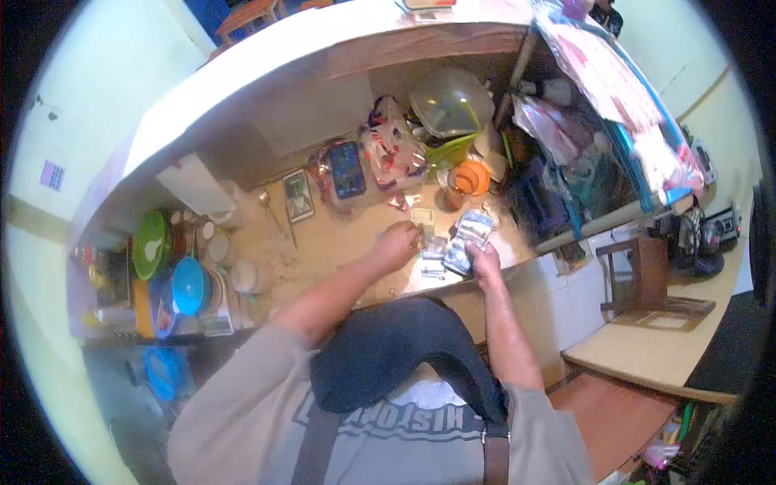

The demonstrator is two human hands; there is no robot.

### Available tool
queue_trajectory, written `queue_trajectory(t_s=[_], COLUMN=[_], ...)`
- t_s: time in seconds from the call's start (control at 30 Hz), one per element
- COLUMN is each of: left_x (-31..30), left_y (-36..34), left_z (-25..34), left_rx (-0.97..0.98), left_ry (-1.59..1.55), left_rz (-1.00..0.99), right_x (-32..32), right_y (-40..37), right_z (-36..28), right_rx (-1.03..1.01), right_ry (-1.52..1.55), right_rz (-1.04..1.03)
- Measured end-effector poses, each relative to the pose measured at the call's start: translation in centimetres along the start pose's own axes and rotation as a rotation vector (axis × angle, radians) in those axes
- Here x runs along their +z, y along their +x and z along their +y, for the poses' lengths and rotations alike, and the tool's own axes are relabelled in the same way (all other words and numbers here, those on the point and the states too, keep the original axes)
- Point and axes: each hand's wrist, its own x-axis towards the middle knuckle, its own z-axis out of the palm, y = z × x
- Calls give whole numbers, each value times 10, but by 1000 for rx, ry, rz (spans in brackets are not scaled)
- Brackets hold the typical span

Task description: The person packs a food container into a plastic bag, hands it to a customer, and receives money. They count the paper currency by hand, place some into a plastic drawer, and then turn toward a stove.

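Right hand: the right hand [485, 263] grips the near end of an oblong grey-white bundle [471, 234], thumb on top; the material is too blurred to tell.
Left hand: the left hand [398, 245] has its fingers bent, tips at the edge of small flat pale papers [434, 246]; I cannot tell whether they pinch one.
Bundle from the left hand: to its right, near but apart, with the papers between. Its long axis runs away from the body, leaning slightly right. The right hand is the nearer, already on it.
Counter: a tan, smooth-looking counter top [327, 252] spreads under both hands, mostly bare just left of the left hand.
Beyond the hands: an orange plastic cup [473, 178] past the bundle; a red-and-white plastic bag [396, 152] past the left hand; a white-edged phone [297, 196] lying farther to that hand's left.
Far left of the left hand: a round blue bowl [191, 287] and a round green basin [152, 245].
Room: well right of the right hand, a brown wooden stool [643, 279] on a pale table [602, 352].
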Motion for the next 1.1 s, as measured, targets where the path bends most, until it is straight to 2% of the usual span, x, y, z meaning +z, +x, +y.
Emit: queue_trajectory(t_s=[0.07, 0.2, 0.3, 0.37, 0.43, 0.47, 0.5, 0.57, 0.67, 0.7, 0.73, 0.77, 0.83, 0.9, 0.93, 0.97, 1.03, 1.07, 1.1], left_x=[4, -7, -1, -7, -12, -17, -18, -18, -30, -30, -26, -23, -16, 1, 1, 1, 0, 1, 2], left_y=[-1, 1, 5, 7, 9, 8, 9, 15, 19, 20, 20, 21, 23, 24, 23, 22, 24, 26, 27], left_z=[-3, 8, -1, -3, -1, 2, 0, 1, 21, 23, 24, 25, 16, -1, 6, 9, 14, 17, 20], left_rx=[57, 51, 104, 94, -48, 56, 59, -62, -119, -171, -159, -199, -238, -123, -177, -179, -403, -404, -481], left_ry=[-6, 11, -4, 9, -37, -97, -100, -144, -280, -344, -353, -402, -447, -285, -418, -417, -665, -664, -763], left_rz=[58, 86, 173, 157, 125, 278, 273, 344, 410, 407, 389, 398, 398, 488, 484, 479, 426, 425, 333], right_x=[-11, -19, -24, -28, -32, -33, -33, -25, -7, -11, -2, 1, 3, -6, -8, -14, -34, -45, -51], right_y=[-2, -10, -10, -12, -11, -10, -7, -7, -10, 14, 1, -2, 4, 3, -1, -6, -16, -18, -20], right_z=[-6, -14, -14, -17, -17, -15, -14, -17, -30, -4, -25, -34, -17, -14, -14, -14, -19, -17, -15], right_rx=[9, 23, 27, 23, 28, 31, 28, 48, 1, -31, -54, -85, -340, -342, -348, -343, -260, -186, -184], right_ry=[83, 252, 247, 206, 127, 129, 24, -106, -211, -248, -592, -793, -983, -919, -862, -859, -774, -728, -727], right_rz=[-3, -68, -56, -57, -85, -80, -100, -93, -157, -190, -131, -120, 103, 104, 98, 98, 88, 67, 67])
